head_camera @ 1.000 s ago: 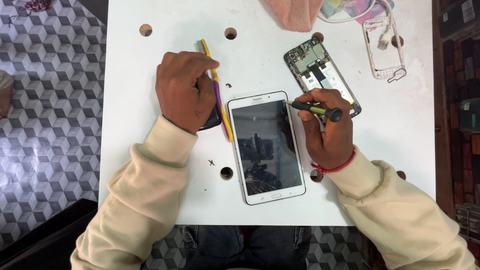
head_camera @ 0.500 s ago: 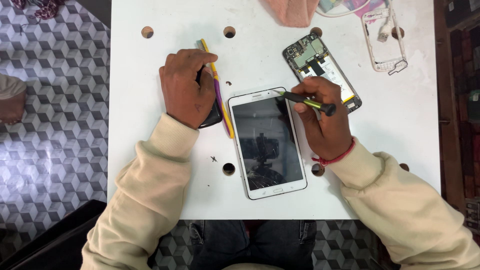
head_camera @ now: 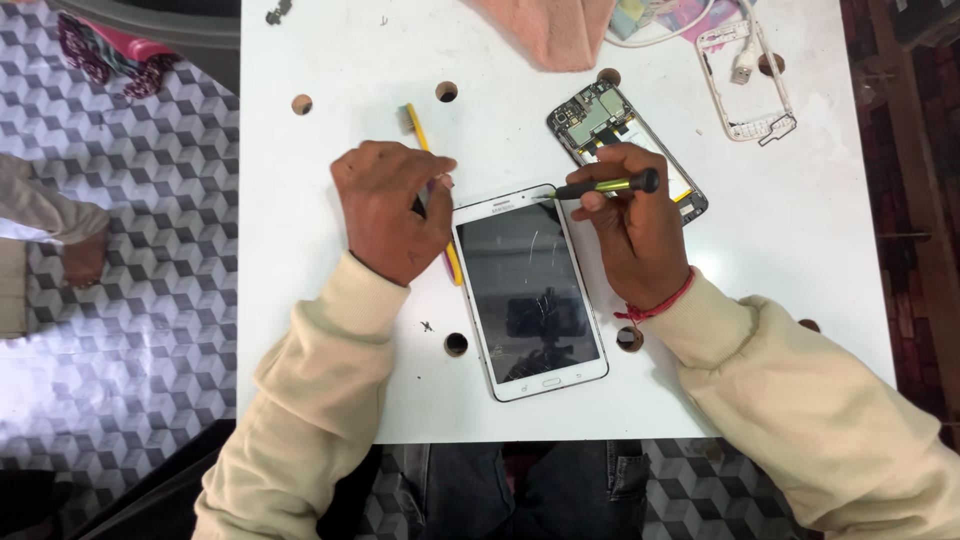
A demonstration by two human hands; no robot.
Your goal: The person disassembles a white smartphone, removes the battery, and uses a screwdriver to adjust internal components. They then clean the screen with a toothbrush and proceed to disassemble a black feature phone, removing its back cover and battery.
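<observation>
White plastic frames the dark, cracked glass of the small tablet (head_camera: 530, 295) lying flat on the white perforated table (head_camera: 300, 250), its long axis running near to far with a slight lean to the left at the far end. I see my right hand (head_camera: 630, 235) just right of the tablet's far right corner, fingers curled in a pinch around a slim black-and-yellow screwdriver (head_camera: 605, 186) that lies nearly level, handle to the right, tip pointing left and touching the tablet's far right corner. That corner is what matters: the tip meets the edge from the right, across the tablet's long axis, and my right hand is the nearer one to it. My left hand (head_camera: 390, 210) sits at the tablet's far left corner, fingers bent and pressed together over a yellow-handled toothbrush (head_camera: 420, 135) and a purple stick beside it; whether it grips them or only rests on them I cannot tell. Behind my right hand lies an opened phone body with bare green circuit board (head_camera: 620, 130), tilted like the tablet. Farther right rests a white phone frame (head_camera: 745, 70) with a white cable plug across it. A pink cloth (head_camera: 550, 30) hangs over the far edge, and some pale, colourful packets (head_camera: 650, 15) lie beside it, too cropped to describe.
</observation>
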